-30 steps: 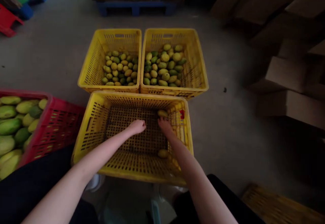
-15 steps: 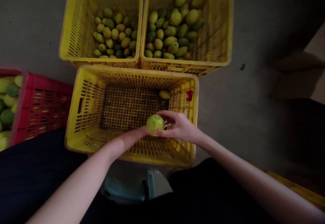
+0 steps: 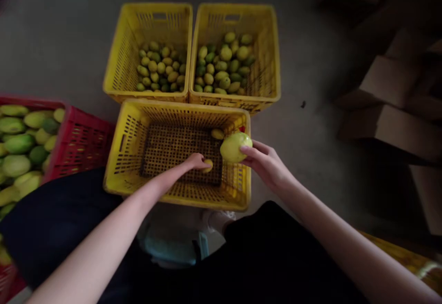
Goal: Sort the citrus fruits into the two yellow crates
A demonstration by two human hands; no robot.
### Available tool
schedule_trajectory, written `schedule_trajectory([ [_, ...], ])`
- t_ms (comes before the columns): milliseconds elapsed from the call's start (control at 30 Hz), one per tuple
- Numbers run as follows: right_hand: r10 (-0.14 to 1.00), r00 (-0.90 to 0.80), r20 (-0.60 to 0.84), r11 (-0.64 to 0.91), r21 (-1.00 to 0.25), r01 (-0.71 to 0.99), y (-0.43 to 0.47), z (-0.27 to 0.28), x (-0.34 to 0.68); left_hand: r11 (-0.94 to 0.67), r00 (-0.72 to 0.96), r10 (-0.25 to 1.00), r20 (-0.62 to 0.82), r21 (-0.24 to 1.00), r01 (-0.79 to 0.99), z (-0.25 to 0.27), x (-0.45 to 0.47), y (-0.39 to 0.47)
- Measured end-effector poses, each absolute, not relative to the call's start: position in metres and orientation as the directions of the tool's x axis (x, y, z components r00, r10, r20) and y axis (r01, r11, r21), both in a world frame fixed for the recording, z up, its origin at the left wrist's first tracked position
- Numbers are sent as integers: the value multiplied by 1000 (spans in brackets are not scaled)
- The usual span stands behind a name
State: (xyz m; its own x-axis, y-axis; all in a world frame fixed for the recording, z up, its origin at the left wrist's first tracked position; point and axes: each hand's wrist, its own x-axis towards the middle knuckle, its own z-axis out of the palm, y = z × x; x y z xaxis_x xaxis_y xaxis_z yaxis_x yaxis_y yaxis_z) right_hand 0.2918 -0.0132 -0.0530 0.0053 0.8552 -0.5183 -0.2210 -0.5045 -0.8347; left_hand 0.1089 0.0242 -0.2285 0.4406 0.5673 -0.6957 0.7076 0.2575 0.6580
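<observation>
My right hand (image 3: 269,163) grips a large yellow-green lemon (image 3: 234,148) between thumb and fingers, over the right end of the near yellow crate (image 3: 183,106). Down inside that crate, my left hand (image 3: 195,161) is closed on a smaller yellow lemon (image 3: 207,166), close to the floor of the crate; the fingers are partly hidden. Another lemon (image 3: 217,134) lies by itself in the crate's far right corner.
Behind stand two yellow crates, left (image 3: 112,65) and right (image 3: 274,55), each part-filled with lemons. A red crate (image 3: 81,131) full of green and yellow lemons is at the left. Cardboard boxes (image 3: 407,129) stand at the right, a teal stool (image 3: 169,246) below.
My right hand has lifted its lemon up and to the right, away from my left hand. My left hand now shows lower in the crate with a lemon. The view has shifted back.
</observation>
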Motion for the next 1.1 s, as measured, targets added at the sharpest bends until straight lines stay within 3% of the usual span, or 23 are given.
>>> schedule_trajectory([
  [167, 913, -76, -400, -402, -859, -317, -3, 0, 251, 256, 418, 706, -571, 756, 602, -119, 37, 77],
  [300, 957, -69, -283, -286, -870, -402, -5, 41, 220, 337, 555, 761, -337, 936, 105, -23, -6, 77],
  [400, 972, -47, -232, -227, -857, -462, -8, 61, 202, 318, 520, 841, -151, 915, -249, 21, -24, 60],
  [500, 991, 34, -130, -100, -883, -459, -11, 68, 188, 213, 382, 923, -48, 891, -401, 37, -33, 44],
  [667, 966, 252, 58, 120, -964, -236, -22, 50, 174, -20, 204, 974, 98, 935, -355, 29, -36, 21],
  [800, 956, 243, 162, 176, -984, -38, -33, 32, 169, -144, 236, 951, 200, 962, -232, 22, -38, 7],
  [967, 881, 210, 425, 328, -866, 378, -37, 26, 167, -343, 211, 918, 337, 939, -6, 21, -41, 5],
  [1100, 828, 211, 519, 373, -791, 485, -36, 24, 165, -489, 237, 861, 450, 861, 140, 18, -41, 9],
])
